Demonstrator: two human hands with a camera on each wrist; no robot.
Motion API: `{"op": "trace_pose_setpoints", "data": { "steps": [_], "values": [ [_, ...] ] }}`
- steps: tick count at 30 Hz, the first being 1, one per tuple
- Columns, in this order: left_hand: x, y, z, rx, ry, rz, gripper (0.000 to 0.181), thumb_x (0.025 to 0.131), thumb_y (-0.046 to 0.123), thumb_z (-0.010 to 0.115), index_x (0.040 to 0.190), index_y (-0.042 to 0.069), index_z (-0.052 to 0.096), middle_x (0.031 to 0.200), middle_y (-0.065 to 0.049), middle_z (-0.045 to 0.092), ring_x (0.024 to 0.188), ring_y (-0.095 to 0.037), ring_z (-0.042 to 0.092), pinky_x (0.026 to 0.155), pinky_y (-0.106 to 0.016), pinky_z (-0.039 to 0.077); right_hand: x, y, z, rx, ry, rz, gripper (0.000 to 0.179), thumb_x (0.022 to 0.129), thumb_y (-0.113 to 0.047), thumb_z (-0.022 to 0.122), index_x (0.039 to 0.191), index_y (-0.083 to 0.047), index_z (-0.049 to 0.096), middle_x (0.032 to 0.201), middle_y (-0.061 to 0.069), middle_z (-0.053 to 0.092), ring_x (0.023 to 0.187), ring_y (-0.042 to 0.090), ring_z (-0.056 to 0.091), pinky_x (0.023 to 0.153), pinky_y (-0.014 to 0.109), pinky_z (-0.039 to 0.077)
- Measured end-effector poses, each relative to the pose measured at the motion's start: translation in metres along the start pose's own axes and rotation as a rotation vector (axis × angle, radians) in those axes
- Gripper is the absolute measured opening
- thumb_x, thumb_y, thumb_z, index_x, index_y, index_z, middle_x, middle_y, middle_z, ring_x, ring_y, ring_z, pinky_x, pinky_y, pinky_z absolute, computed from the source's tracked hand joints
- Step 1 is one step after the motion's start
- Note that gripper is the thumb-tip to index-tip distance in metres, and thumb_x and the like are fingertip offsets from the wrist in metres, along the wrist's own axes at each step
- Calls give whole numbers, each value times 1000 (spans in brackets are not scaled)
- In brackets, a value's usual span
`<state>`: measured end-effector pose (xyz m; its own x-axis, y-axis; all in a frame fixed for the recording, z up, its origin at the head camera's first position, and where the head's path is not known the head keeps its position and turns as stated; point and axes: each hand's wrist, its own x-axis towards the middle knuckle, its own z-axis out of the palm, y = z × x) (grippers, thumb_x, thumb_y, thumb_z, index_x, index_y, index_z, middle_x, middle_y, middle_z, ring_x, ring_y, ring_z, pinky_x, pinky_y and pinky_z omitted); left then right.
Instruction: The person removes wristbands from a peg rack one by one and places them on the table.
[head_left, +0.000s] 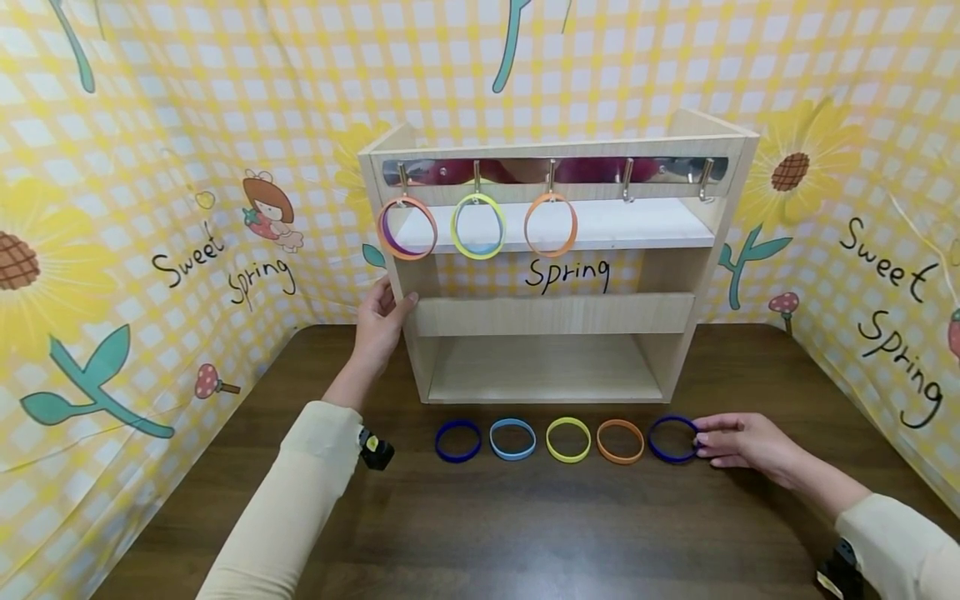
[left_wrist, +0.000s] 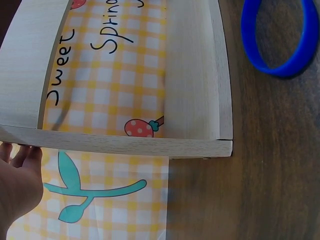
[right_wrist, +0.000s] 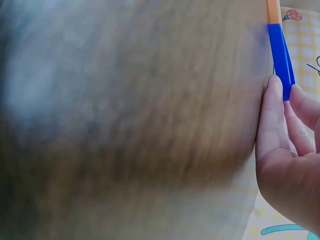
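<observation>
At the right end of a row of silicone wristbands, my right hand (head_left: pixel 750 446) pinches a dark blue wristband (head_left: pixel 672 440) between thumb and fingers. The right wrist view shows the same band (right_wrist: pixel 281 60) edge-on at the fingertips, low over the table. My left hand (head_left: pixel 380 323) grips the left side panel of a pale wooden shelf (head_left: pixel 555 315), thumb on its front edge. Along the shelf's top runs a metal strip with hooks. From the left hook hang an orange and a purple band (head_left: pixel 407 254); yellow and light blue ones (head_left: pixel 478 252) share the second; an orange band (head_left: pixel 551 252) hangs on the third.
Left of the held band lie an orange band (head_left: pixel 620 458), a yellow band (head_left: pixel 567 457), a light blue band (head_left: pixel 512 455) and another dark blue band (head_left: pixel 458 457). Two bare hooks (head_left: pixel 628 179) are at the strip's right. Checked cloth (head_left: pixel 135 125) surrounds the brown table (head_left: pixel 525 533).
</observation>
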<state>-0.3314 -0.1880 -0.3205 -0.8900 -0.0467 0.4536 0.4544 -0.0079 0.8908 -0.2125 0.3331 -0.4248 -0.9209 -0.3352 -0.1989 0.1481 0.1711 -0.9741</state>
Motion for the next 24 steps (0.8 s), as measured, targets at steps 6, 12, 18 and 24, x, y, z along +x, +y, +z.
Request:
{"op": "trace_pose_setpoints", "data": {
  "steps": [6, 12, 18, 24],
  "values": [
    [-1, 2, 0, 2, 10, -23, 48, 94, 3, 60, 140, 0, 46, 135, -22, 54, 122, -34, 51, 92, -29, 47, 2, -2, 3, -44, 23, 15, 48, 95, -10, 62, 129, 19, 45, 104, 7, 69, 92, 19, 68, 77, 35, 56],
    [0, 1, 0, 12, 7, -18, 49, 95, 5, 60, 141, 0, 46, 135, -21, 54, 120, -27, 53, 93, -30, 46, 2, -2, 5, -82, 40, 12, 48, 95, -10, 61, 129, 20, 44, 103, 8, 69, 90, 18, 68, 75, 35, 56],
    [0, -1, 0, 6, 13, -7, 49, 94, 4, 61, 140, -1, 46, 134, -22, 54, 122, -36, 51, 91, -29, 48, 2, -3, 7, -105, 65, 18, 48, 95, -11, 62, 129, 20, 45, 104, 9, 69, 89, 17, 68, 74, 36, 56],
    [1, -2, 1, 0, 10, -7, 48, 94, 3, 60, 140, -1, 46, 134, -22, 54, 120, -33, 52, 90, -27, 47, 1, -3, 8, -126, 85, 23, 49, 94, -12, 63, 127, 20, 47, 104, 12, 69, 89, 17, 68, 73, 36, 56]
  ]
}}
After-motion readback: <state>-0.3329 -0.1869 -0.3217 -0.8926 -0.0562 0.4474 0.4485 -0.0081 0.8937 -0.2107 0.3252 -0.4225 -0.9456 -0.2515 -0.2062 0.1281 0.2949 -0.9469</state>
